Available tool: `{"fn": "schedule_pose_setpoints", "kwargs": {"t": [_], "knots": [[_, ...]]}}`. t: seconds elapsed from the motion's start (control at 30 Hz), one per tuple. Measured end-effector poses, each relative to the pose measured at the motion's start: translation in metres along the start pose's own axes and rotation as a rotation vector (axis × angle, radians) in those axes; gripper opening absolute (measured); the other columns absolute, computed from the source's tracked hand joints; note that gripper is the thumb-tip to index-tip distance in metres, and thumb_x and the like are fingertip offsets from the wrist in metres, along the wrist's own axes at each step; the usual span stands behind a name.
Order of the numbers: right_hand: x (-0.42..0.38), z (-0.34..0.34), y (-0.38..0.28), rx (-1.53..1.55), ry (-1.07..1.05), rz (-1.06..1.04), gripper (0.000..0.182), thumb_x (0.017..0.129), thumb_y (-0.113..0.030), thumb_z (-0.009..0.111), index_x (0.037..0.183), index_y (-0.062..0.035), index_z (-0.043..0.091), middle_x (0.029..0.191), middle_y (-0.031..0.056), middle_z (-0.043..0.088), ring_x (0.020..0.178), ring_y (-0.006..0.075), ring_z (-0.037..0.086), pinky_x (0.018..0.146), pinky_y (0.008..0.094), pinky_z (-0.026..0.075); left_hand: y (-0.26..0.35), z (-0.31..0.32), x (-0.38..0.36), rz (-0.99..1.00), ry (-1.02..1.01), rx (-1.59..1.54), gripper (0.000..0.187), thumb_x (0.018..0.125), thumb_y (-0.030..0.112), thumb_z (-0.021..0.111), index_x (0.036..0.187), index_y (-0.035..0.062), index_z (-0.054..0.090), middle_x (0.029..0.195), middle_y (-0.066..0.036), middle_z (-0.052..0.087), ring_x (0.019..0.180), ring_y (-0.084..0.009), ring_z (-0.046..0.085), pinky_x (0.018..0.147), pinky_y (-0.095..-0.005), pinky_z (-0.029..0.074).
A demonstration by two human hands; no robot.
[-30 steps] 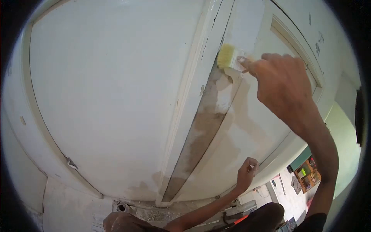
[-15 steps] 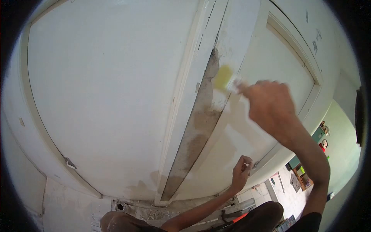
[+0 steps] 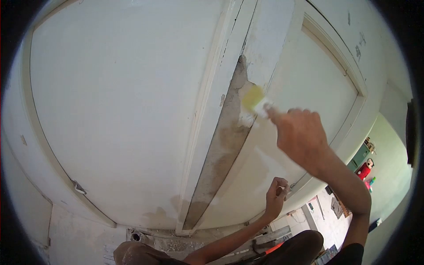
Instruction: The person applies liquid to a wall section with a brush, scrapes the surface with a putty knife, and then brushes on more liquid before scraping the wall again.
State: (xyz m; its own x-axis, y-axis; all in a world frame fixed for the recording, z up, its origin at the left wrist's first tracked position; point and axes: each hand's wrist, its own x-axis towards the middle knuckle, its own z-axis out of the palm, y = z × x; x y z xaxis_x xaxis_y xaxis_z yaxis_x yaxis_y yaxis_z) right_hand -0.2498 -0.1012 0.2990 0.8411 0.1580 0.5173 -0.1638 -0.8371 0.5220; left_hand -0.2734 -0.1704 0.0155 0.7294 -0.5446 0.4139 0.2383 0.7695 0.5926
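Note:
My right hand [image 3: 304, 137] grips a paintbrush [image 3: 255, 100] with pale yellow bristles and a white section behind them; its handle is mostly inside my fingers. The bristles are over the upper part of a bare grey-brown strip [image 3: 224, 137] on the post between two white doors; motion blurs them slightly, and contact is hard to judge. Lower down, my left hand [image 3: 276, 196] hangs in front of the right door [image 3: 247, 185], fingers curled in, with nothing visible in them. Damp-looking darker patches mark the lower strip.
A large white door [image 3: 119, 97] fills the left side. Rubble and dust lie on the floor [image 3: 176, 245] at the post's foot, near a pipe opening [image 3: 136, 237]. My knees [image 3: 304, 247] are at the bottom. A red toy [image 3: 365, 169] and shelves show in the room at right.
My right hand has moved a little left and down with the paintbrush, over the strip's upper part. My left hand has stayed in place. The view has shifted slightly.

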Motion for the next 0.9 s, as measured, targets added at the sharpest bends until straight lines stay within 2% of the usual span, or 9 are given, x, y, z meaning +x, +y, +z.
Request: {"fn": "schedule_pose_setpoints", "kwargs": {"t": [0.07,0.2,0.23,0.27,0.37,0.43,0.53,0.8,0.9], "knots": [[-0.001,-0.011,-0.008,0.098,-0.247,-0.030,0.025,0.084,-0.008,0.059,0.107,-0.0068,0.070,0.070,0.0149,0.064,0.067,0.0339,0.064,0.064,0.0497,0.049,0.003,-0.002,0.006,0.010,0.003,-0.017,0.010,0.099,0.005,0.056,0.105,0.0089,0.050,0.093,-0.001,0.052,0.071,-0.0053,0.046,0.059,-0.0221,0.041],[0.006,-0.005,-0.002,0.021,-0.110,0.043,0.022,0.085,-0.010,0.059,0.104,-0.0077,0.070,0.070,0.0155,0.062,0.065,0.0348,0.062,0.063,0.0498,0.047,0.002,-0.003,0.002,0.044,0.038,0.008,0.011,0.098,0.004,0.056,0.106,0.0081,0.050,0.094,-0.001,0.053,0.073,-0.0060,0.048,0.061,-0.0237,0.043],[-0.011,0.022,0.002,0.070,0.114,-0.152,0.023,0.087,-0.011,0.058,0.106,-0.0089,0.070,0.072,0.0141,0.060,0.064,0.0333,0.059,0.062,0.0483,0.044,0.004,-0.004,0.006,0.037,0.073,0.000,0.012,0.098,0.003,0.056,0.107,0.0079,0.051,0.093,-0.001,0.053,0.073,-0.0064,0.048,0.061,-0.0241,0.043],[-0.012,0.012,-0.005,0.127,-0.162,-0.166,0.025,0.088,-0.011,0.057,0.110,-0.0110,0.069,0.073,0.0113,0.058,0.063,0.0310,0.056,0.061,0.0462,0.041,0.005,-0.005,0.008,0.046,0.065,0.002,0.012,0.098,0.003,0.056,0.107,0.0079,0.051,0.093,-0.001,0.053,0.073,-0.0064,0.048,0.061,-0.0241,0.043],[-0.008,0.011,-0.005,0.009,0.108,-0.153,0.032,0.087,-0.013,0.057,0.114,-0.0176,0.073,0.073,0.0141,0.067,0.068,0.0334,0.066,0.060,0.0471,0.050,0.008,-0.008,0.008,0.059,0.044,0.015,0.012,0.097,0.003,0.056,0.107,0.0078,0.051,0.093,-0.001,0.053,0.074,-0.0072,0.049,0.061,-0.0241,0.043],[0.004,0.005,-0.005,-0.050,-0.006,0.132,0.029,0.088,-0.016,0.058,0.112,-0.0176,0.074,0.074,0.0132,0.068,0.067,0.0335,0.066,0.061,0.0490,0.050,0.008,-0.007,0.007,0.060,0.077,-0.034,0.014,0.096,0.001,0.056,0.106,0.0079,0.051,0.092,-0.001,0.054,0.073,-0.0073,0.049,0.061,-0.0235,0.043],[-0.001,-0.007,-0.011,0.110,-0.237,0.017,0.028,0.089,-0.009,0.054,0.112,-0.0094,0.070,0.067,0.0190,0.065,0.067,0.0381,0.068,0.063,0.0529,0.051,0.011,-0.007,0.007,0.077,0.075,-0.028,0.015,0.095,0.001,0.056,0.106,0.0086,0.051,0.091,-0.001,0.054,0.072,-0.0070,0.049,0.060,-0.0233,0.042],[0.004,-0.021,-0.006,0.076,-0.078,-0.045,0.027,0.097,-0.016,0.051,0.117,-0.0105,0.069,0.071,0.0154,0.066,0.067,0.0347,0.067,0.062,0.0478,0.051,0.009,-0.007,0.008,0.065,0.095,-0.014,0.013,0.095,0.004,0.058,0.106,0.0085,0.051,0.088,-0.001,0.054,0.067,-0.0073,0.047,0.059,-0.0233,0.042],[0.025,-0.016,-0.004,-0.018,0.180,0.057,0.024,0.093,-0.011,0.054,0.112,-0.0058,0.067,0.075,0.0141,0.066,0.064,0.0344,0.065,0.061,0.0475,0.050,0.002,-0.006,0.006,0.067,0.098,-0.034,0.012,0.096,0.003,0.057,0.105,0.0080,0.051,0.087,-0.001,0.054,0.066,-0.0074,0.047,0.058,-0.0233,0.042]]}}
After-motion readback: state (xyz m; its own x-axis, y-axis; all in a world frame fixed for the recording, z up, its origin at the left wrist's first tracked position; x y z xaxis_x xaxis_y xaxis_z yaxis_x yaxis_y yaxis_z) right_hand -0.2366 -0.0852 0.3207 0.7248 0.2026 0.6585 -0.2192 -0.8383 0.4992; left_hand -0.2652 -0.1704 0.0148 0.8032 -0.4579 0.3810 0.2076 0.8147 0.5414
